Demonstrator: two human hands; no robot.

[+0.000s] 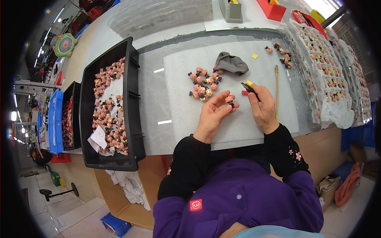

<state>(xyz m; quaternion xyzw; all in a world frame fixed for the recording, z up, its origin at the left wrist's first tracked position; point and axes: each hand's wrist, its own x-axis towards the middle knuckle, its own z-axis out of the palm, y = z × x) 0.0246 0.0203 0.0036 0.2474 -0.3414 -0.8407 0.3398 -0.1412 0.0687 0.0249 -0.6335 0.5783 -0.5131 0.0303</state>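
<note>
My left hand (pixel 215 118) pinches a small figurine (pixel 229 99) with pink curly hair and a dark base between thumb and fingers. Close beside it, my right hand (pixel 262 106) is closed around a slim dark pointed tool (pixel 254 92) with a yellow part; its exact kind is unclear. A small red piece (pixel 245 93) shows by the tool. Several like figurines (pixel 203 84) lie in a loose cluster on the white foam sheet (pixel 178 119), just beyond my left hand. A crumpled grey cloth (pixel 231 64) rests at the cluster's far right.
At left stands a black crate (pixel 135 119) of figurines, with a blue crate (pixel 55 123) past it. A thin wooden stick (pixel 276 91) and a yellow square (pixel 254 56) lie right. Clear trays (pixel 323 71) of figurines line the right side; more plastic trays (pixel 158 16) are stacked behind.
</note>
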